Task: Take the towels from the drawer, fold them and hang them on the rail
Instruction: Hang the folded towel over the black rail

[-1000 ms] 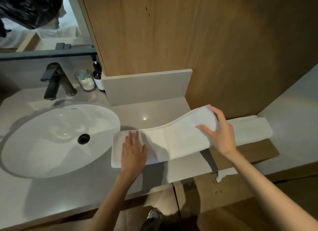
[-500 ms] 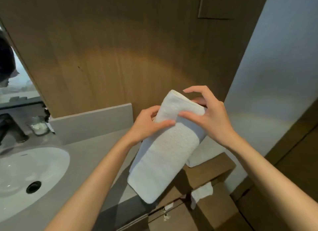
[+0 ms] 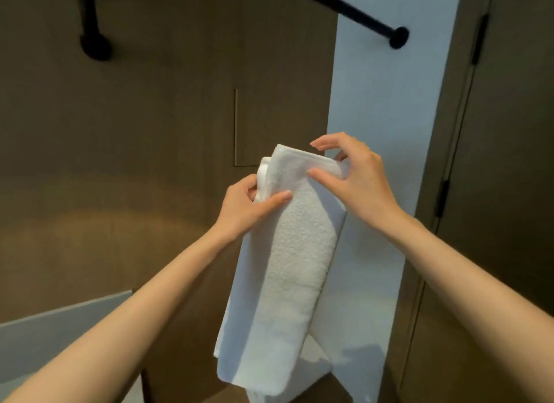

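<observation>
A white folded towel [image 3: 287, 270] hangs lengthwise in the air in front of the wooden wall. My left hand [image 3: 248, 206] pinches its upper left edge, thumb across the front. At the towel's top right corner my right hand [image 3: 353, 180] holds it, thumb on the front and the other fingers curled over the top. High above, a black rail [image 3: 344, 6] runs across the top of the view, with round black mounts at the left [image 3: 96, 47] and the right [image 3: 398, 38]. The drawer is out of view.
A wooden wall panel [image 3: 150, 132] with a thin inset seam fills the left. A white wall strip [image 3: 386, 102] stands behind the towel, and a dark door [image 3: 509, 192] is at the right. The grey backsplash [image 3: 60, 327] shows at the lower left.
The towel came off the counter, was folded double and lifted higher with both hands. My view swung up from the sink to the wall, and the rail came into sight.
</observation>
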`<control>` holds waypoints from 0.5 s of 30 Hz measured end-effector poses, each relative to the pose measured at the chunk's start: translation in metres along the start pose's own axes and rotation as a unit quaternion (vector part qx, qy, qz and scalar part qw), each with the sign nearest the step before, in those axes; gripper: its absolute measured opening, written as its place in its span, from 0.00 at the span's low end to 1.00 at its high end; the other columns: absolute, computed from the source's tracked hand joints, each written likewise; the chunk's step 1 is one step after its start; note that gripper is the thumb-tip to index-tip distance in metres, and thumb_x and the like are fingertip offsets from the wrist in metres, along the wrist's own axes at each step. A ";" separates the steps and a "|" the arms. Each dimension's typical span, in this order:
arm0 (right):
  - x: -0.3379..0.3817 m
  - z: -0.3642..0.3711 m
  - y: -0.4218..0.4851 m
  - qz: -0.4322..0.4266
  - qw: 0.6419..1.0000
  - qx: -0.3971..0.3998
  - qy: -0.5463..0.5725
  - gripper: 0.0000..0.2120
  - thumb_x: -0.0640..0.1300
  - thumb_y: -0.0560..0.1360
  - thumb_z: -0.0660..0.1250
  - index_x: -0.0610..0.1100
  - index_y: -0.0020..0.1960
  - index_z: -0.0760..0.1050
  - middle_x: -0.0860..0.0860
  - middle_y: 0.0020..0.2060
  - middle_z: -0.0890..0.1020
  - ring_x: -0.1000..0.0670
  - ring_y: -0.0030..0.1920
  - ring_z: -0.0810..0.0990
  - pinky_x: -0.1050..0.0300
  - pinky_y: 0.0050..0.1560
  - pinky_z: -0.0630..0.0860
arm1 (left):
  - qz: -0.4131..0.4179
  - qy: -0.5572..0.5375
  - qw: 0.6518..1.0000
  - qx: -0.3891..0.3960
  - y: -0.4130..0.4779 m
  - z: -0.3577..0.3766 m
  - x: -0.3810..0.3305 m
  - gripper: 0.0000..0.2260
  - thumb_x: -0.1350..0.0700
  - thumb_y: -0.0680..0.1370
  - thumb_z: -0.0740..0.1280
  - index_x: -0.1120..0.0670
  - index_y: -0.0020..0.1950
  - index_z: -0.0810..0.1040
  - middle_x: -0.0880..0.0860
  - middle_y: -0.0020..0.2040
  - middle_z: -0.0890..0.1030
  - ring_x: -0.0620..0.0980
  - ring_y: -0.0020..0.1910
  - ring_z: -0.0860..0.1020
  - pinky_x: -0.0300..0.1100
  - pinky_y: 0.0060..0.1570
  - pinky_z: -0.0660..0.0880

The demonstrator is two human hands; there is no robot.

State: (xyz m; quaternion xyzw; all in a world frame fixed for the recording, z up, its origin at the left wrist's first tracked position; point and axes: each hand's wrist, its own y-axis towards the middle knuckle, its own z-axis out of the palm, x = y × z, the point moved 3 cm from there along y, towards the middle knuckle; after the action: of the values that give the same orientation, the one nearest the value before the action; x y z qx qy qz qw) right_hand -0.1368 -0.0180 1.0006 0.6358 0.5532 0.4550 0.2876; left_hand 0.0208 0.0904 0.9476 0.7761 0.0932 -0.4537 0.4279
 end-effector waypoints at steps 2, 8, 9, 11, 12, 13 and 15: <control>-0.010 -0.022 0.015 -0.007 0.999 -0.037 -0.029 0.18 0.42 0.72 0.72 0.51 0.60 0.75 0.57 0.57 0.76 0.55 0.55 0.73 0.53 0.61 0.71 | 0.005 -0.018 1.000 -0.006 0.021 0.012 -0.023 0.16 0.49 0.70 0.76 0.57 0.51 0.80 0.54 0.46 0.83 0.46 0.42 0.79 0.37 0.39 0.77; -0.040 -0.058 0.039 0.044 0.995 -0.081 -0.036 0.30 0.41 0.75 0.69 0.61 0.71 0.62 0.51 0.75 0.55 0.48 0.74 0.58 0.45 0.71 0.66 | 0.047 -0.048 0.998 -0.017 0.092 0.045 -0.078 0.15 0.49 0.71 0.75 0.55 0.52 0.79 0.49 0.46 0.81 0.42 0.41 0.79 0.27 0.29 0.71; -0.047 -0.061 0.041 0.042 0.995 -0.088 -0.024 0.31 0.41 0.75 0.68 0.63 0.71 0.60 0.52 0.76 0.53 0.49 0.74 0.56 0.44 0.70 0.67 | 0.050 -0.056 0.997 -0.019 0.104 0.050 -0.085 0.16 0.49 0.71 0.75 0.55 0.54 0.79 0.49 0.47 0.81 0.42 0.41 0.78 0.27 0.28 0.71; -0.063 -0.064 0.044 0.041 0.995 -0.095 0.004 0.31 0.42 0.77 0.67 0.67 0.69 0.57 0.55 0.76 0.51 0.48 0.74 0.59 0.41 0.67 0.70 | 0.053 -0.077 0.995 -0.020 0.130 0.062 -0.095 0.17 0.48 0.72 0.74 0.54 0.56 0.78 0.49 0.48 0.81 0.42 0.41 0.78 0.28 0.29 0.72; -0.073 -0.064 0.047 0.042 0.994 -0.095 0.014 0.31 0.43 0.77 0.66 0.69 0.69 0.56 0.56 0.75 0.52 0.47 0.73 0.61 0.41 0.65 0.72 | 0.055 -0.089 0.994 -0.016 0.144 0.068 -0.099 0.17 0.48 0.72 0.74 0.54 0.56 0.78 0.49 0.48 0.81 0.42 0.41 0.79 0.30 0.29 0.73; -0.082 -0.063 0.050 0.045 0.994 -0.093 0.022 0.31 0.44 0.78 0.66 0.70 0.69 0.55 0.56 0.74 0.54 0.47 0.72 0.62 0.40 0.64 0.73 | 0.055 -0.103 0.993 -0.009 0.156 0.074 -0.102 0.17 0.48 0.73 0.74 0.54 0.56 0.77 0.50 0.48 0.81 0.44 0.42 0.80 0.32 0.31 0.74; -0.103 -0.058 0.060 0.054 0.994 -0.084 0.045 0.31 0.45 0.78 0.66 0.70 0.69 0.54 0.57 0.72 0.58 0.49 0.70 0.65 0.40 0.65 0.73 | 0.058 -0.135 0.989 -0.002 0.182 0.087 -0.107 0.17 0.49 0.73 0.73 0.56 0.57 0.76 0.52 0.50 0.82 0.47 0.44 0.81 0.36 0.33 0.77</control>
State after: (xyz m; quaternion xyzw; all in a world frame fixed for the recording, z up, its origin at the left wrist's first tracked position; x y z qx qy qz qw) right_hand -0.1600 -0.1392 1.0504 0.6171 0.4904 0.5429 0.2897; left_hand 0.0024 -0.0604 1.1174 0.7111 -0.0096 -0.5287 0.4634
